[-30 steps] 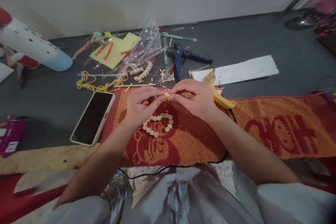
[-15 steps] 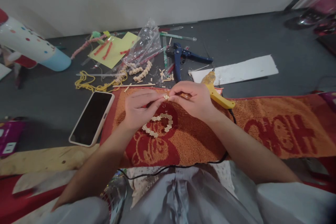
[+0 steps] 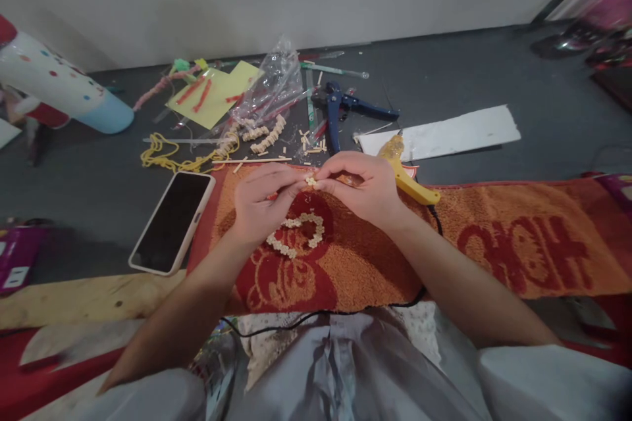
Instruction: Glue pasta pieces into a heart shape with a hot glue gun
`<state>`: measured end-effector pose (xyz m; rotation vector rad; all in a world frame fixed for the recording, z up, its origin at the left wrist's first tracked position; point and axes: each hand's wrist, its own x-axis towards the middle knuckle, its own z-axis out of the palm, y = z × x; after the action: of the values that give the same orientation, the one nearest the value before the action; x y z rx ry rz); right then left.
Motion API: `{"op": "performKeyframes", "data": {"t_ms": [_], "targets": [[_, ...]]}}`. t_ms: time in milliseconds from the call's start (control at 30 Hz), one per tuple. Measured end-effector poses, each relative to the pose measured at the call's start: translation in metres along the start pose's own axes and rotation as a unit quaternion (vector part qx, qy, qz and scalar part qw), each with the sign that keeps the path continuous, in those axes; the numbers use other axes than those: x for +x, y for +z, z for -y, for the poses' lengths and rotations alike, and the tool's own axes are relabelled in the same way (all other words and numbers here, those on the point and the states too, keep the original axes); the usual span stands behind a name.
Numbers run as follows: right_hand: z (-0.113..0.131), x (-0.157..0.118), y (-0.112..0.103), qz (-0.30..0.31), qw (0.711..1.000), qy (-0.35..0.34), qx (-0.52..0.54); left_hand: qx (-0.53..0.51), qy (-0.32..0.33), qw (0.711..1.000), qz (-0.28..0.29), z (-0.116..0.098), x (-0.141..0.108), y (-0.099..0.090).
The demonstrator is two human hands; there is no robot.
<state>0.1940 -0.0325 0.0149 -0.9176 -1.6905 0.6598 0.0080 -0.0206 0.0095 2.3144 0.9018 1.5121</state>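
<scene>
Between my fingertips is a small pale beaded piece (image 3: 311, 181). My left hand (image 3: 265, 200) pinches its left side, and my right hand (image 3: 365, 187) pinches its right side. Both hands are above an orange and red towel (image 3: 365, 270). Just below them, a curved strand of similar pale pieces (image 3: 316, 237) lies on the towel, its left part close under my left hand. A yellow glue gun (image 3: 412, 181) rests on the towel's back edge, right of my right hand.
A phone (image 3: 172, 222) lies at the left. Behind the towel are blue cutters (image 3: 334, 115), pale stick pieces, yellow cord (image 3: 162, 156), clear plastic (image 3: 279, 82) and a white strip (image 3: 459, 129). A spotted bottle (image 3: 59, 82) lies far left. A black cable crosses the towel's front.
Both hands keep their pinch on the small piece, which appears very slightly further left. The whole view has shifted a little.
</scene>
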Motion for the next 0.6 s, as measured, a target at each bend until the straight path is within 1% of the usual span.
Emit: {"op": "performKeyframes", "data": {"t_ms": [200, 300, 400, 600], "targets": [[-0.0034, -0.001, -0.0017, 0.013, 0.996, -0.08, -0.03, -0.04, -0.061, 0.996, 0.056, 0.001, 0.0037, -0.0016], [-0.0052, -0.0014, -0.0012, 0.024, 0.995, -0.092, -0.033, -0.053, -0.073, 0.994, 0.068, 0.0011, 0.0039, -0.0019], [-0.0047, -0.001, -0.0006, 0.03, 0.997, -0.068, -0.016, -0.056, -0.077, 0.994, 0.062, 0.0004, 0.0033, -0.0014], [-0.0019, 0.0002, 0.0007, 0.048, 0.995, 0.022, 0.079, -0.047, -0.096, 0.993, 0.057, -0.0028, 0.0031, -0.0011]]}}
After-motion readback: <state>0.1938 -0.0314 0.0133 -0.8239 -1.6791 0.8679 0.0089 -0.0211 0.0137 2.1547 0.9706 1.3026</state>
